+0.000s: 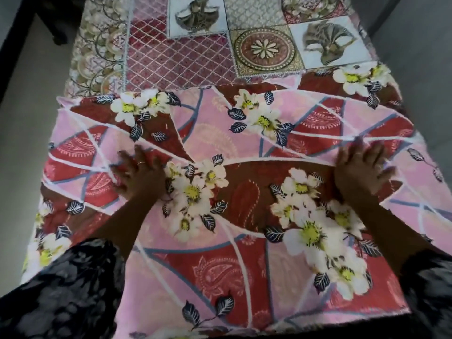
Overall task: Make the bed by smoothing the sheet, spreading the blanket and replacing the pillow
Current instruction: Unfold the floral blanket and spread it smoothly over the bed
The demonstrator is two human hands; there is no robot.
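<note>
Here, a soft pink-and-red floral blanket point(244, 192) fills the lower frame over a patchwork-print sheet point(176, 57); the left hand point(139, 174) and right hand point(362, 172) press flat, fingers spread.

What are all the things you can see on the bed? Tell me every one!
blanket: one, pink and red with white flowers, spread over the near part of the bed.
sheet: one, maroon and beige patchwork print, bare at the far end.
floor: grey, on both sides of the bed.
sleeves: two, dark patterned, at the bottom corners.
left hand: one, fingers spread flat on the blanket.
right hand: one, fingers spread flat on the blanket.
</note>
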